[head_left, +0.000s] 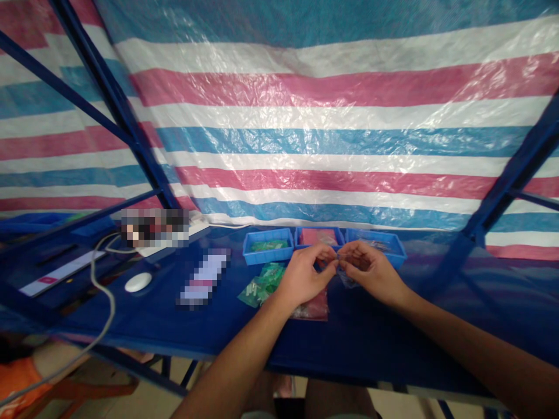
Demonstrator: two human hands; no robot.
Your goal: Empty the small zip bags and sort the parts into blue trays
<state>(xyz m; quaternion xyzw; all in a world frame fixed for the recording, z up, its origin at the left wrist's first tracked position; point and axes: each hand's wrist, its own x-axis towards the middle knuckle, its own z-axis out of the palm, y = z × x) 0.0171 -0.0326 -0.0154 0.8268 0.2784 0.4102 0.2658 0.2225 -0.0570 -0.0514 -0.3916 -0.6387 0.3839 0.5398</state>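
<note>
My left hand (303, 276) and my right hand (373, 273) meet over the table, thumbs and fingertips pinched together. Between them they grip the top of a small clear plastic bag (348, 280), which hangs partly hidden behind my right fingers. What the bag contains is too small to make out. Green plastic bags (262, 286) with small pieces lie left of my left hand. Partly under that wrist is a red plastic bag (315, 307).
Behind my hands stand three blue trays: one with green bags (267, 256), one with red bags (299, 237), one with clear bags (399, 256). Left on the blue table (166, 326) are a white mouse (138, 282), a blurred phone-like object (204, 278) and a cable (111, 308). A person's orange clothing (20, 381) shows lower left.
</note>
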